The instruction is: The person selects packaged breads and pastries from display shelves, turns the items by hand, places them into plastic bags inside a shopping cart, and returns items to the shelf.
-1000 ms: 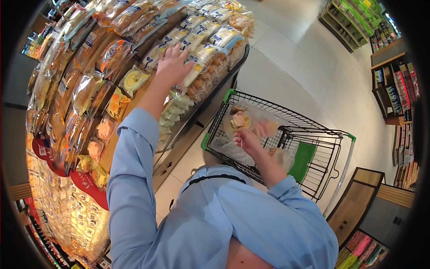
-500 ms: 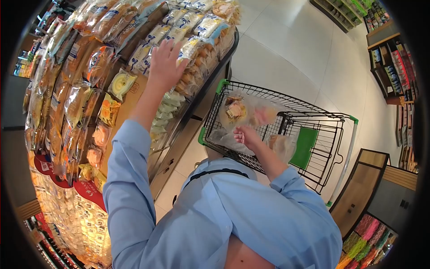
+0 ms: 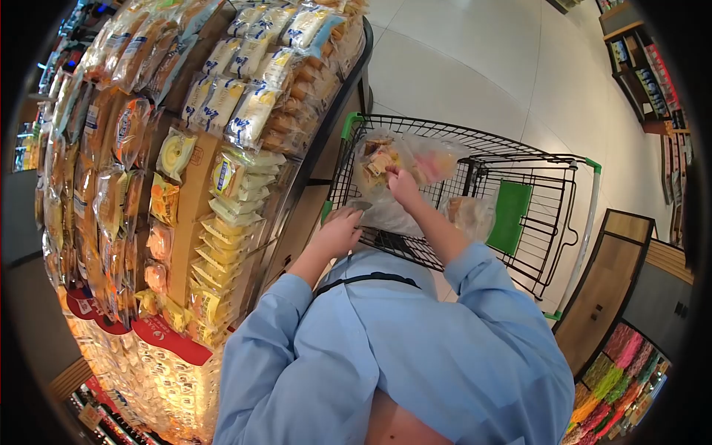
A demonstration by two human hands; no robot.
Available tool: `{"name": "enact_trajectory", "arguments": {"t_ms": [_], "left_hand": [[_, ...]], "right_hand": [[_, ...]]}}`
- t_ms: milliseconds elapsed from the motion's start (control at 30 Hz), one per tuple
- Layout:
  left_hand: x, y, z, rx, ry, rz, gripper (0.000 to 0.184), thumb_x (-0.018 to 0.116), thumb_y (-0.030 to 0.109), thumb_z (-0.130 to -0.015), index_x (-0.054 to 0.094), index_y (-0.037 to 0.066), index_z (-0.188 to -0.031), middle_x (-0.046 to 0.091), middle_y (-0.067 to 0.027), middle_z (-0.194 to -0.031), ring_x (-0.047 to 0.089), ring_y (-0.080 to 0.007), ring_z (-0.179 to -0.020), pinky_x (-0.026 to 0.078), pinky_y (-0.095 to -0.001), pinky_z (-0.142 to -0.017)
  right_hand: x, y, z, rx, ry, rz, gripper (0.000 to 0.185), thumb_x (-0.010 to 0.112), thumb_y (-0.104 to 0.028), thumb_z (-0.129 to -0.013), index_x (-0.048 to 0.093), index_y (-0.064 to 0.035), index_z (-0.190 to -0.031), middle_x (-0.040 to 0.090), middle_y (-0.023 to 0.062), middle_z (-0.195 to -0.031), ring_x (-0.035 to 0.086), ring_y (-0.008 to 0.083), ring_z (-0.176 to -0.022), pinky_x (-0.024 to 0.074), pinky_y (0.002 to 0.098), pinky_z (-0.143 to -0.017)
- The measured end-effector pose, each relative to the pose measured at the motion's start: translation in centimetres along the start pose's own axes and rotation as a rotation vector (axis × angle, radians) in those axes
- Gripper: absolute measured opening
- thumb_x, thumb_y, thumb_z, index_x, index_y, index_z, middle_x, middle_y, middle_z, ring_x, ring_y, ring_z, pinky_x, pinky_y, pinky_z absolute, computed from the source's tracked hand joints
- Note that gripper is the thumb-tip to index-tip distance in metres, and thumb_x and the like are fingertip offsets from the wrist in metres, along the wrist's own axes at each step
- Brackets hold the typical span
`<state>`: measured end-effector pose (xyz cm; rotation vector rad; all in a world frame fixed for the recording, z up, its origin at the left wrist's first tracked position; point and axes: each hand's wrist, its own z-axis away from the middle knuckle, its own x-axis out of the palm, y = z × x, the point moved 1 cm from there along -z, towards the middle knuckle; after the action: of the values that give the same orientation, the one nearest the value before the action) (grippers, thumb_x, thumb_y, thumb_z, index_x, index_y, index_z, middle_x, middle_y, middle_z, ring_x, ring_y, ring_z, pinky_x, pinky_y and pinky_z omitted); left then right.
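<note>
A wire shopping cart [image 3: 463, 141] with green corners stands in front of me. In its left part lies a clear plastic bag [image 3: 386, 211] with packaged baked goods [image 3: 378, 163] inside. My right hand [image 3: 404, 188] is over this bag, its fingers closed in a pinch on the plastic. At the cart's near left corner is my left hand [image 3: 337, 233], fingers curled together at the bag's edge; its fingertips are partly hidden. A second bag with pinkish contents [image 3: 436, 165] lies farther back. Another clear bag with a brown item [image 3: 467, 215] rests closer to the green panel [image 3: 510, 215].
To my left rises a display stand [image 3: 297, 200] stacked with wrapped breads [image 3: 130, 133], white-and-blue packets [image 3: 222, 104] and yellow-green packets [image 3: 230, 178]. Red signs [image 3: 170, 341] edge it. A wooden cabinet [image 3: 604, 274] stands on the right; tiled floor [image 3: 467, 52] extends beyond the cart.
My left hand has come down from above the white packets on the stand to the cart's near left corner. My right hand has moved slightly farther over the bag. The view has shifted.
</note>
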<state>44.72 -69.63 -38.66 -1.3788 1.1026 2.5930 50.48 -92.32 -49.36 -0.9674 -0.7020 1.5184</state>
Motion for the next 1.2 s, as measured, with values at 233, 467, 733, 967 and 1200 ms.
{"name": "enact_trajectory", "arguments": {"t_ms": [233,467,733,967,1200], "left_hand": [[4.3,-2.5,4.2,-0.215,-0.115,-0.260,0.070,0.061,0.012,-0.087,0.036,0.012,-0.152,0.027,-0.0164,-0.160,0.019,-0.0362,-0.150,0.016,-0.0529,-0.122],[5.3,-2.7,3.2,-0.230,0.037,-0.330,0.069,0.061,0.008,-0.084,0.040,0.012,-0.149,0.033,-0.0152,-0.156,0.023,-0.0346,-0.149,0.020,-0.0542,-0.120],[4.3,-1.8,2.3,-0.303,-0.015,-0.265,0.058,0.056,0.008,-0.089,0.043,0.010,-0.146,0.034,-0.0147,-0.155,0.023,-0.0320,-0.149,0.021,-0.0533,-0.121],[4.3,-2.4,2.4,-0.278,0.000,-0.227,0.063,0.061,0.010,-0.086,0.043,0.011,-0.146,0.034,-0.0153,-0.155,0.023,-0.0351,-0.149,0.023,-0.0547,-0.119],[3.6,-3.0,3.3,-0.209,0.023,-0.083,0.062,0.062,0.012,-0.087,0.043,0.009,-0.146,0.037,-0.0171,-0.153,0.025,-0.0364,-0.147,0.024,-0.0521,-0.119]], "right_hand": [[1.5,1.0,-7.4,0.034,-0.051,0.341,0.048,0.050,-0.028,-0.092,0.060,0.0037,-0.127,0.064,0.0300,-0.121,0.059,0.0421,-0.118,0.0462,0.0434,-0.101],[2.6,7.8,-13.4,-0.244,-0.219,0.446,0.040,0.058,-0.025,-0.089,0.062,0.0007,-0.119,0.069,0.0249,-0.106,0.068,0.0367,-0.099,0.0534,0.0407,-0.084],[1.3,8.9,-12.4,-0.032,-0.239,0.492,0.038,0.059,-0.024,-0.088,0.062,-0.0008,-0.119,0.069,0.0224,-0.099,0.068,0.0324,-0.090,0.0540,0.0397,-0.077],[1.1,7.3,-12.1,0.095,-0.182,0.493,0.037,0.061,-0.024,-0.088,0.062,-0.0022,-0.118,0.069,0.0202,-0.092,0.069,0.0286,-0.081,0.0545,0.0388,-0.071],[0.3,4.7,-7.9,0.291,-0.049,0.063,0.028,0.064,-0.018,-0.087,0.064,-0.0021,-0.110,0.063,0.0088,-0.076,0.060,0.0168,-0.061,0.0501,0.0341,-0.056]]}}
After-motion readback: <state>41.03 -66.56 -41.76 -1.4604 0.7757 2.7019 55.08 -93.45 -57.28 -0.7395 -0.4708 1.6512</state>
